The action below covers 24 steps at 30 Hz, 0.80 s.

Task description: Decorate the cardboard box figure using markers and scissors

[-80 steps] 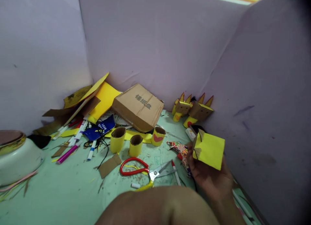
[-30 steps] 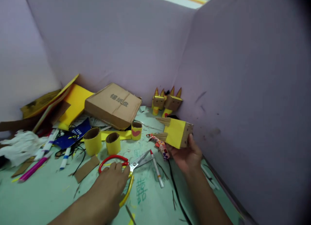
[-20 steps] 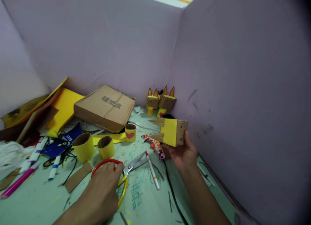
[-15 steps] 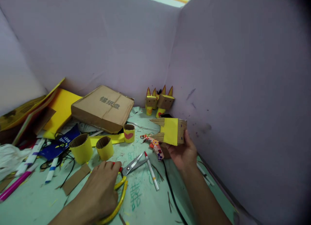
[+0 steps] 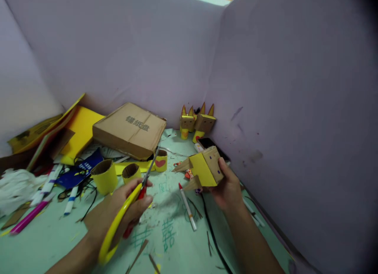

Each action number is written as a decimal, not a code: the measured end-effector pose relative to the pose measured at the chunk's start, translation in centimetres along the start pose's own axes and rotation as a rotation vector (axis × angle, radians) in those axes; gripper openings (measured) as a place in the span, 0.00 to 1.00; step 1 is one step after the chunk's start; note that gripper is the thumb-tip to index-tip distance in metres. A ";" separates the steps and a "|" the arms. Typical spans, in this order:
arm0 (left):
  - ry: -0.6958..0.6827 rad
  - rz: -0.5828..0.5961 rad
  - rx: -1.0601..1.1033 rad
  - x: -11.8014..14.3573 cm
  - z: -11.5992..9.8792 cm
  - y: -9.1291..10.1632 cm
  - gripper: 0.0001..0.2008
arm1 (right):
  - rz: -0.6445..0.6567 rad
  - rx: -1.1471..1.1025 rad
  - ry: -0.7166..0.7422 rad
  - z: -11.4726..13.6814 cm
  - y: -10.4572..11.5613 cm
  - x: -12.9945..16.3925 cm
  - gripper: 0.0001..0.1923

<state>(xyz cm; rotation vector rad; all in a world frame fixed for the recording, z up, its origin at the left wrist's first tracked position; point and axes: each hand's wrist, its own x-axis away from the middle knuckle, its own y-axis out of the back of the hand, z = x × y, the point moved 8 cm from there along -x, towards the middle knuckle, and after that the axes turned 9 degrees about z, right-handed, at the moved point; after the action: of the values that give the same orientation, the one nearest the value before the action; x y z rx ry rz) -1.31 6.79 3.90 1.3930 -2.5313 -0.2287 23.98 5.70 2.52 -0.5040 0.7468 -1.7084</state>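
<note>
In my left hand (image 5: 126, 203) is a pair of scissors (image 5: 122, 215) with yellow and red handles, lifted off the table with the blades pointing up and away. My right hand (image 5: 227, 187) grips a small cardboard box head (image 5: 203, 167); it has a yellow top, dark dots for eyes and two pointed cardboard ears turned left. Partly hidden behind the head is a patterned glue gun (image 5: 189, 174). A red-tipped white marker (image 5: 188, 209) lies on the table between my hands. Yellow cardboard rings (image 5: 104, 179) stand beyond my left hand, one bearing a red heart.
Finished-looking box-headed figures (image 5: 203, 124) stand in the far corner by a dark phone (image 5: 214, 147). A flat cardboard box (image 5: 130, 130) lies at the back, with yellow sheets (image 5: 84, 128) and markers (image 5: 27, 219) to the left. A black cord (image 5: 211, 230) crosses the table.
My left hand has raised the scissors from the table and turned them upright. The box head in my right hand has tilted and moved slightly down, its face now turned more toward me.
</note>
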 end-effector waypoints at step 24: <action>-0.267 -0.261 0.342 -1.3 -2.2 -2.0 0.19 | 0.180 0.046 -0.107 -2.6 -3.9 2.8 0.27</action>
<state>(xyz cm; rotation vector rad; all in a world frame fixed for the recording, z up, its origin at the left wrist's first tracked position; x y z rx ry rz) 1.58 6.76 5.38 1.9451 -2.6878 -0.0266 18.83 4.18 3.30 -0.4778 0.6543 -1.5163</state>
